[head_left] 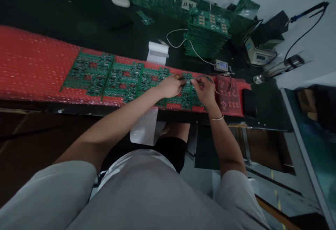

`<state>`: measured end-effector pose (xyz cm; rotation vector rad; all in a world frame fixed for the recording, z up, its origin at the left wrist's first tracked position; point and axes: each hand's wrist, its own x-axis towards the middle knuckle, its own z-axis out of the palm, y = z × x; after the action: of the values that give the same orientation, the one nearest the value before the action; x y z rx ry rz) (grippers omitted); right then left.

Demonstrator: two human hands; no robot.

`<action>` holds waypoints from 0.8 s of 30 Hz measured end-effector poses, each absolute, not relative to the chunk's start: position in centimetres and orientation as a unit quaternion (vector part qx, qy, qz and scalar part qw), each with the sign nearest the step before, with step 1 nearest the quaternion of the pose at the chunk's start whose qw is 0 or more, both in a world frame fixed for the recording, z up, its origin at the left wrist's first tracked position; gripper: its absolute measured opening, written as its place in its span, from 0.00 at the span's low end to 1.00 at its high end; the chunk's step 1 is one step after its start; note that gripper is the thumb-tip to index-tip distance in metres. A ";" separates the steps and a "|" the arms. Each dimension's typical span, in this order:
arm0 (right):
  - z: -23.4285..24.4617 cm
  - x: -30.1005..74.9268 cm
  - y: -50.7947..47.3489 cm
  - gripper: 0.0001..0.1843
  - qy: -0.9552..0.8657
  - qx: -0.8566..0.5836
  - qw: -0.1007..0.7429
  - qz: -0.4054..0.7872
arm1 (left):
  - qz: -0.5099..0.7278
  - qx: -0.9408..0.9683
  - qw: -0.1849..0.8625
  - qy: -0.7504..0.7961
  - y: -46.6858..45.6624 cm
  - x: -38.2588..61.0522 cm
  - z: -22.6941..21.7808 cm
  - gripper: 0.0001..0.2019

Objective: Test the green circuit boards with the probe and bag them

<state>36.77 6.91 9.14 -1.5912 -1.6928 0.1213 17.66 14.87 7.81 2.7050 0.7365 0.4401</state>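
Note:
A row of green circuit boards (123, 79) lies side by side on a red bubble-wrap sheet (34, 62) along the bench's front edge. My left hand (170, 86) rests on the board near the right end, fingers curled in a pinch on something small I cannot make out. My right hand (204, 91), a bracelet on its wrist, is closed around a thin tool whose cable loops off to the right; its tip meets the board just beside my left fingers.
A stack of green boards (207, 36) stands at the back. A small meter (222, 65) and a white box device (258, 55) sit at the right, with cables. A white paper strip (157, 52) and a black block (249, 103) lie nearby.

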 end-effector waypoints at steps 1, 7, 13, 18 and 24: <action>8.5 36.6 6.1 0.25 -0.666 -0.627 0.400 0.062 | 0.181 0.936 0.167 0.250 14.3 16.7 8.2 0.25; 5.9 35.9 4.6 0.23 -0.654 -0.617 0.426 0.104 | 0.307 0.880 0.160 0.327 5.4 5.7 7.1 0.21; 5.6 35.8 4.6 0.23 -0.646 -0.619 0.437 0.094 | 0.231 0.895 0.133 0.358 -0.9 -2.0 0.5 0.23; 5.2 35.8 4.5 0.23 -0.642 -0.616 0.449 0.076 | 0.210 0.883 0.097 0.409 -2.7 -1.1 -1.7 0.28; 5.1 35.9 4.5 0.23 -0.641 -0.623 0.442 0.076 | 0.258 0.867 0.117 0.410 -3.3 -1.3 -1.8 0.25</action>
<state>35.91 4.50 5.10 -1.5450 -1.5916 0.1881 -1.34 -3.29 -1.83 2.5373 1.2005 0.7563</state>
